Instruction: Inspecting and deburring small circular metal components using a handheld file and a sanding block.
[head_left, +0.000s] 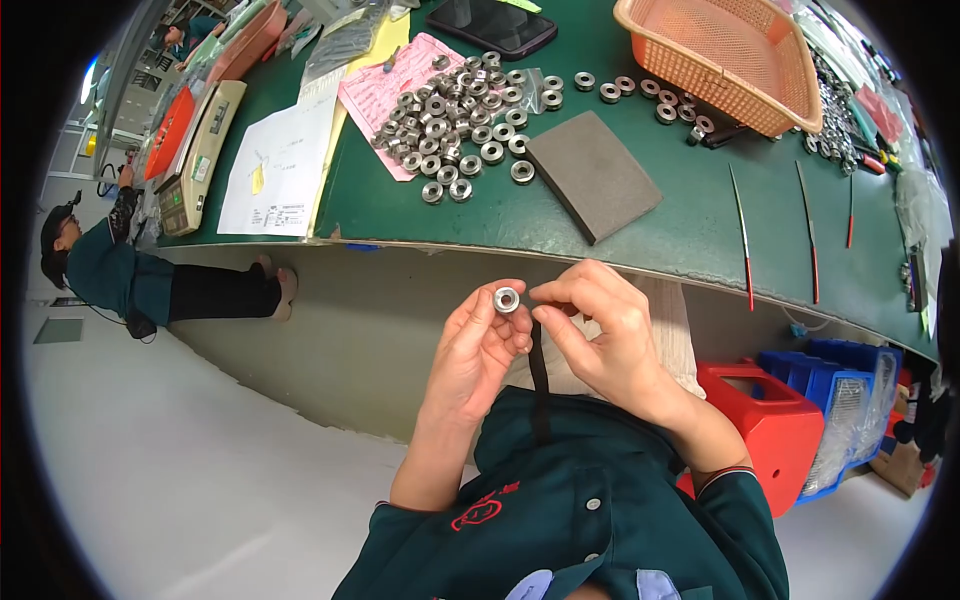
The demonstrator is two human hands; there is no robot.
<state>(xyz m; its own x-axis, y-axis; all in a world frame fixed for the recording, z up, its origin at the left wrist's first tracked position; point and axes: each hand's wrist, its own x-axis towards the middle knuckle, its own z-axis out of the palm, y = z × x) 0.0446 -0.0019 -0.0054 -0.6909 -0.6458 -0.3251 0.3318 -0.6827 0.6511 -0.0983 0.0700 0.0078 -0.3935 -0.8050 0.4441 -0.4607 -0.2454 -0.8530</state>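
A small, round, silver-coloured metal ring was held up in the left hand.
It was pinched between thumb and fingers; the right hand was held just beside it, thumb and forefinger nearly closed, and whether anything was gripped there could not be told. Beyond, on the green counter, a grey-brown rectangular block was laid near the edge, similar metal rings were heaped partly on pink paper, and an orange plastic basket was set farther back.
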